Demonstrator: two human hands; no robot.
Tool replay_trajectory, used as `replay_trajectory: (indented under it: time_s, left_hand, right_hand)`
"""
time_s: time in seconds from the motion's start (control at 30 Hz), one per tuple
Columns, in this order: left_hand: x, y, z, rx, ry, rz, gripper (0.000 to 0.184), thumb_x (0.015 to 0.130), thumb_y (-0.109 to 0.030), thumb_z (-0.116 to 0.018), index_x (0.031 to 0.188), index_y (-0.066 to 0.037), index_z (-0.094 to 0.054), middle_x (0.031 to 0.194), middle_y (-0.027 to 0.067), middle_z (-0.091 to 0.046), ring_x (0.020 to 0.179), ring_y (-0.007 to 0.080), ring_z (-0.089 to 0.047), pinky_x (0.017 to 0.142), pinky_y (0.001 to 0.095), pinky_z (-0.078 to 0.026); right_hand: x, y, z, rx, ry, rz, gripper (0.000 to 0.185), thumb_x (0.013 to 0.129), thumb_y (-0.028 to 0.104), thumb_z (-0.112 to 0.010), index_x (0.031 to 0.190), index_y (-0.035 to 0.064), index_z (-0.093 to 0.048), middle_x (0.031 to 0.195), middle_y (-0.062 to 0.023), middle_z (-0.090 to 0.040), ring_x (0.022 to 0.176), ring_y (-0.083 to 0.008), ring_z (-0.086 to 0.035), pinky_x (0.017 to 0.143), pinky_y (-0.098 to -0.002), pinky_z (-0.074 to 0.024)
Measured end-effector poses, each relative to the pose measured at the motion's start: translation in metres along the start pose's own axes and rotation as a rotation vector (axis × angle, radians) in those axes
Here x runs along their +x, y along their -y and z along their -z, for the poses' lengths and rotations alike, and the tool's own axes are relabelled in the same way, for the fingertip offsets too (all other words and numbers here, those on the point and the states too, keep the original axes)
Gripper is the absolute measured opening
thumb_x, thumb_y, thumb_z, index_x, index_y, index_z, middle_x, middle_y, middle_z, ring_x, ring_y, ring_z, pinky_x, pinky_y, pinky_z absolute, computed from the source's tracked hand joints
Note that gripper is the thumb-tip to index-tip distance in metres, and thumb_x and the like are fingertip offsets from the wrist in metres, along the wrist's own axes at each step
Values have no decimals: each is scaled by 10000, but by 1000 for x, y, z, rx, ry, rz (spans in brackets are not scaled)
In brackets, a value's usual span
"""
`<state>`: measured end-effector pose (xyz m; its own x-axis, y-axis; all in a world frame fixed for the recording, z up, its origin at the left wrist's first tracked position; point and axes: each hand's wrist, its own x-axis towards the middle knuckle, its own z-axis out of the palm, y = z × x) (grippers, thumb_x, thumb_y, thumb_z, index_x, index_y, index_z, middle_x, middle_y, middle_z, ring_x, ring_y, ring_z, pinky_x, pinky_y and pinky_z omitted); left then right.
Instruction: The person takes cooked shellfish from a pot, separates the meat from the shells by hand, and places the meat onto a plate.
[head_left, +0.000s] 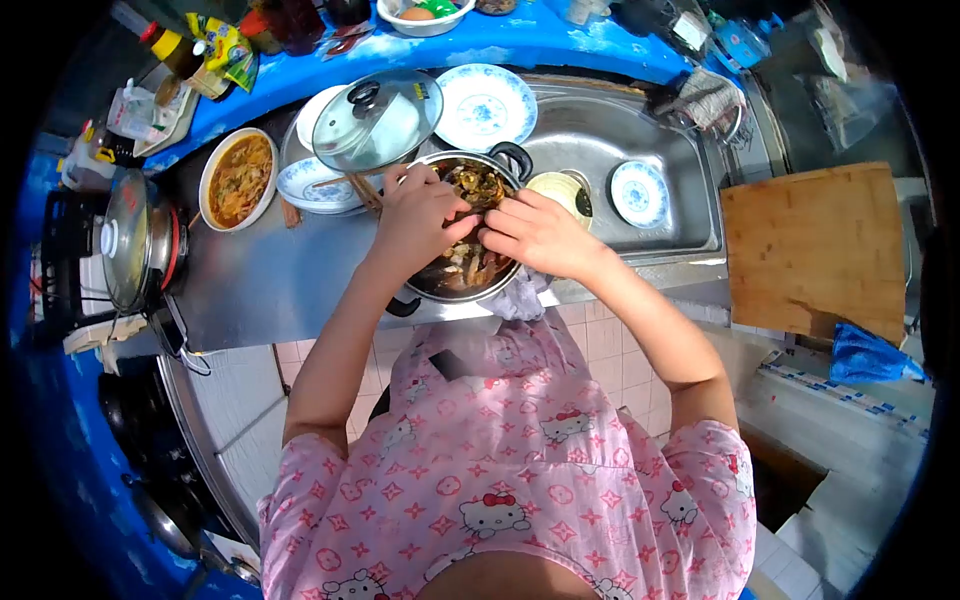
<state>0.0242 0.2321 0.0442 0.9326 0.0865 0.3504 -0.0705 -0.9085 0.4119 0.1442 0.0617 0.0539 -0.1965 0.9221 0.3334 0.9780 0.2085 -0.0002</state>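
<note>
A steel pot (468,291) with black side handles stands at the counter's front edge, holding dark brown pieces of food (477,268) in liquid. My left hand (422,222) reaches over its left side, fingers curled down toward the middle. From the right comes my right hand (540,232), its fingertips bent together close to the left ones. Both hands look closed over the food, but what lies between the fingers is too small to make out. A glass lid (340,135) with a black knob rests on dishes behind the pot.
A bowl of reddish stew (240,180) stands left, near a lidded pan (130,240). Blue-patterned plates (485,105) lie behind. The sink (660,130) holds a small plate (640,194). A pale green bowl (553,188) sits by the pot; a wooden board (815,250) is at right.
</note>
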Motion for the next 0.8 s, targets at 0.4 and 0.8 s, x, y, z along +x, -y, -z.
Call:
replay_trajectory:
  time_s: [0.4, 0.8]
  left_hand:
    - [9, -6, -34, 398, -476, 91, 104, 729, -198, -661, 728, -95, -672, 684, -2, -600, 785, 183, -524, 815, 395, -325]
    - [-17, -23, -42, 365, -653, 132, 125, 708, -180, -703, 826, -141, -701, 732, -74, -623, 800, 118, -540, 804, 346, -286]
  right_hand:
    - [25, 11, -22, 409, -194, -1155, 364, 771, 381, -613, 826, 25, -663, 693, -142, -642, 663, -320, -636, 601, -395, -504]
    - [14, 34, -16, 143, -423, -806, 248, 692, 165, -682, 882, 6, -666, 663, -112, -622, 630, -266, -591, 645, -353, -456]
